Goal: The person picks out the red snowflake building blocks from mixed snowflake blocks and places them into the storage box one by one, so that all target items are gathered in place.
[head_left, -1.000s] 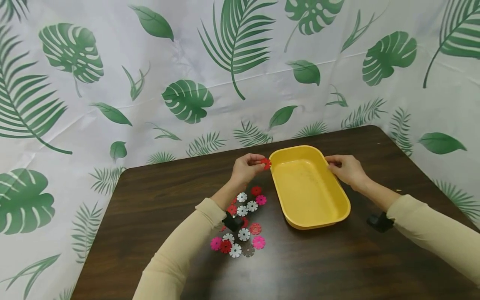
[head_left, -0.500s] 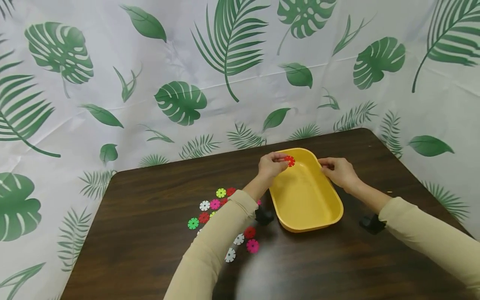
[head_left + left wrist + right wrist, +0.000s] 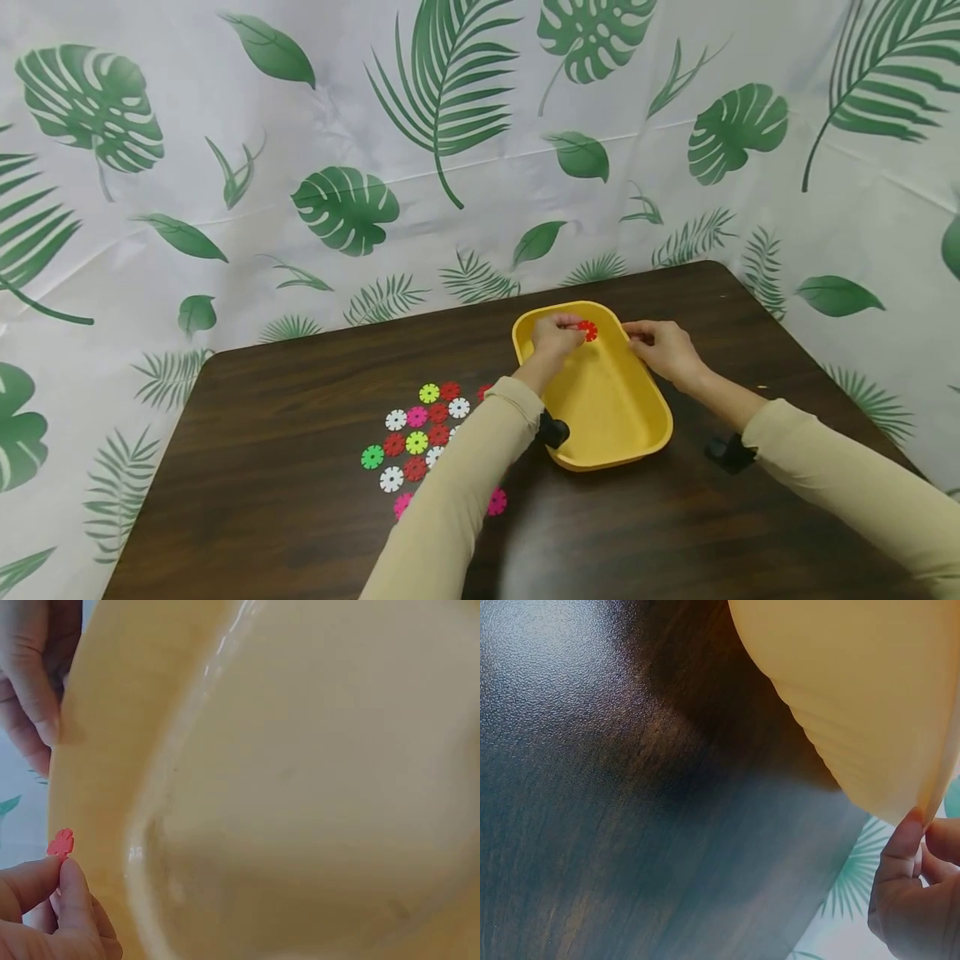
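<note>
White cloth [image 3: 337,117], printed with green leaves, is hung behind the dark wood-grained table [image 3: 262,483], and straight to the action: the red disc [image 3: 588,331] is held up over the far end of the yellow tray [image 3: 611,408], pinched between thumb and fingers of the left hand [image 3: 553,337]! From the left wrist, its bumpy edge is seen poking clear of the fingertips; whether the tray wall is touched by it cannot be told. Across the tray, the right rim is gripped near the far corner by the right hand [image 3: 670,350], thumb and fingers pressed to the lip, as is confirmed from the right wrist. Over to the left, a loose spread is laid out on the wood: one green disc [image 3: 372,457] at the outer edge, yellow discs [image 3: 417,442] among red, white and pink ones, part of the group masked by the cream left sleeve [image 3: 465,483]. A black wrist camera [image 3: 555,431] is worn on each arm.
</note>
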The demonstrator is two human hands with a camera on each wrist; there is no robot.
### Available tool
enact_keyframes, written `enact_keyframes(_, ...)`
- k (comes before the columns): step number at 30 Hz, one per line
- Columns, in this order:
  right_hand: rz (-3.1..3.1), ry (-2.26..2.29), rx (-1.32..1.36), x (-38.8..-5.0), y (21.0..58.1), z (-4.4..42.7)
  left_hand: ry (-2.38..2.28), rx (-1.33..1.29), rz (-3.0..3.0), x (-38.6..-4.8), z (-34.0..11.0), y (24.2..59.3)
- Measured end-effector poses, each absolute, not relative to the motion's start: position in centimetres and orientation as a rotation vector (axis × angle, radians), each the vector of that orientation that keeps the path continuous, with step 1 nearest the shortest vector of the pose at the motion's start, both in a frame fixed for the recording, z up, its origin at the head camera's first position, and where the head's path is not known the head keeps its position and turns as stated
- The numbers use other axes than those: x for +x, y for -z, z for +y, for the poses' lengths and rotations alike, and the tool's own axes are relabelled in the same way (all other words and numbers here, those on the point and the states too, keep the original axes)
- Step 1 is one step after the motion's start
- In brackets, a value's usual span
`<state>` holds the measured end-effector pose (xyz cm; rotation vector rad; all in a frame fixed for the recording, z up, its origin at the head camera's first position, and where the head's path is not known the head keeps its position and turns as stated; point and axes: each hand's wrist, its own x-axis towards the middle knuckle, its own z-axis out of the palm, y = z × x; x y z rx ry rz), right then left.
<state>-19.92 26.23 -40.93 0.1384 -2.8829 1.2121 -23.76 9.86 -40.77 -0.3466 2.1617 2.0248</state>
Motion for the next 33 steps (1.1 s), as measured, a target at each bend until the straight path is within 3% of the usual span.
enact_keyframes(16, -2.877, -1.215, 0.139, -19.7, 40.8, 26.2, -1.717, -0.502, 2.438, -25.2, 11.5, 42.5)
enact_keyframes(33, -2.879, -1.217, 0.124, -19.6, 40.7, 26.0, -1.702, -0.603, 2.440, -25.2, 12.5, 43.0)
